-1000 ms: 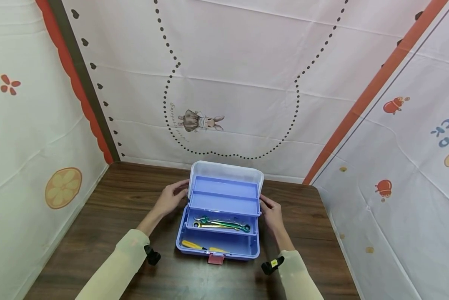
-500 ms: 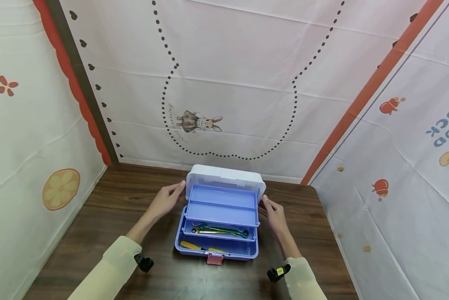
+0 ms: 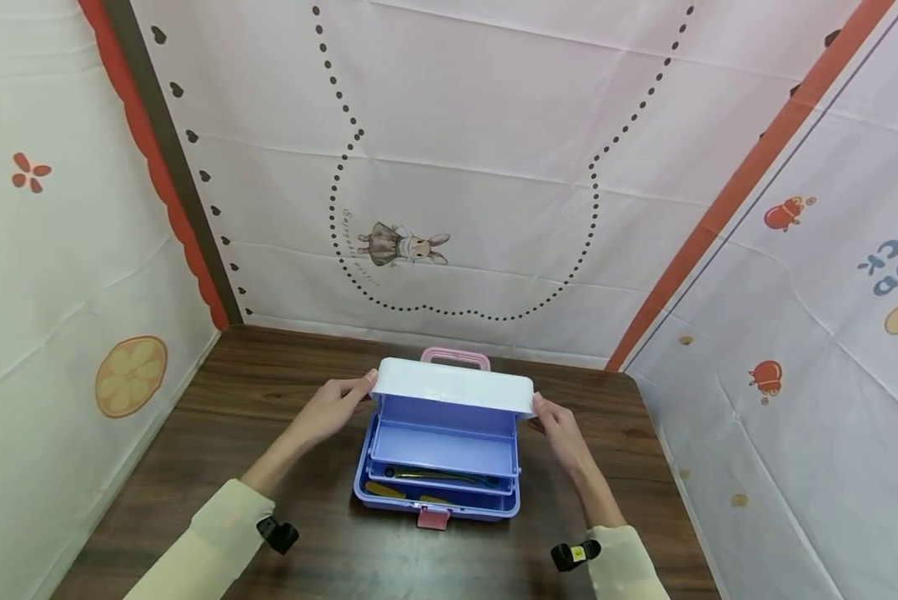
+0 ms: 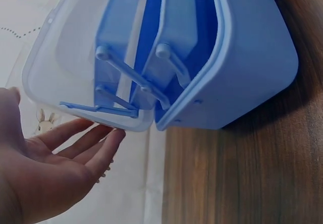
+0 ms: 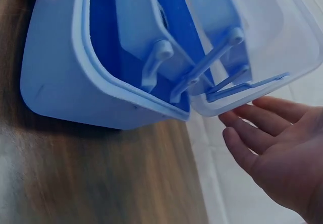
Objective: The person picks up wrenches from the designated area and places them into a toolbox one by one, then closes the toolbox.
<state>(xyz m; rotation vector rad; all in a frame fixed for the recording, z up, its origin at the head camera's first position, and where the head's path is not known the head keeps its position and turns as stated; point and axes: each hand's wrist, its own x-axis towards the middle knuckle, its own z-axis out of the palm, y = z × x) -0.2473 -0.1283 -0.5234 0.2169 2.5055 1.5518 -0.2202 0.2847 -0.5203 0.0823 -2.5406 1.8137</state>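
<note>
A blue toolbox (image 3: 438, 510) stands on the table, its whitish translucent lid (image 3: 456, 383) tilted partway over the stepped trays (image 3: 444, 446). At the lid's left end, my left hand (image 3: 332, 407) touches the side with fairly straight fingers. My right hand (image 3: 561, 425) touches the opposite end in much the same way, its fingers loosely bent in the right wrist view. Wrenches (image 3: 441, 476) lie in the lower tray, mostly shaded. Yellow handles (image 3: 384, 490) show in the bottom compartment. Blue hinge arms (image 4: 133, 75) link trays, lid and base.
A pink carry handle (image 3: 456, 357) sticks up behind the lid. The pink front latch (image 3: 433, 519) hangs down. Dark wooden table (image 3: 283, 533) surrounds the box, with printed cloth walls (image 3: 479, 208) behind and at both sides.
The lid has swung forward and down over the trays, which have folded back toward the base. Both hands have moved with its ends. The pink carry handle has come into view.
</note>
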